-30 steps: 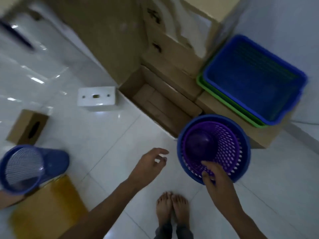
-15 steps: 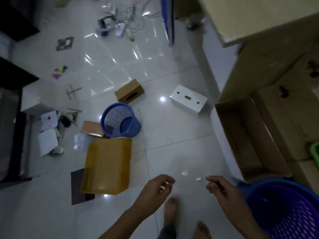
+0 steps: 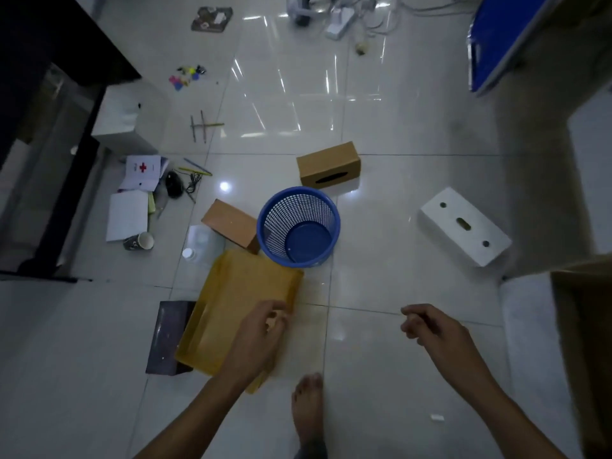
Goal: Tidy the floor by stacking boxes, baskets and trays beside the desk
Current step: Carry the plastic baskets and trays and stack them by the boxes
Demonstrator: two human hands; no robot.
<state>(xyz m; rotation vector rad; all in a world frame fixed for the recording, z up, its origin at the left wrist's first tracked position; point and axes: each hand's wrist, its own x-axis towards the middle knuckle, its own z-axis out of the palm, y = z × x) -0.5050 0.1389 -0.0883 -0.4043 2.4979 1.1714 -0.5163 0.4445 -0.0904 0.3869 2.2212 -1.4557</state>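
While a bare foot (image 3: 308, 402) stands on the tiled floor (image 3: 381, 286), the left hand (image 3: 256, 339) hangs with loosely curled fingers over the near end of a yellow box (image 3: 238, 303), gripping nothing, and the right hand (image 3: 433, 329) hovers likewise, holding nothing, well apart. Just beyond the yellow box stands a blue basket (image 3: 299, 226), a small brown box (image 3: 231, 223) beside it. Farther off lie another brown box (image 3: 328, 165) and a white box (image 3: 465, 226).

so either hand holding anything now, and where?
Nothing held. Left hand hangs loosely curled over the yellow box; right hand empty above the floor.
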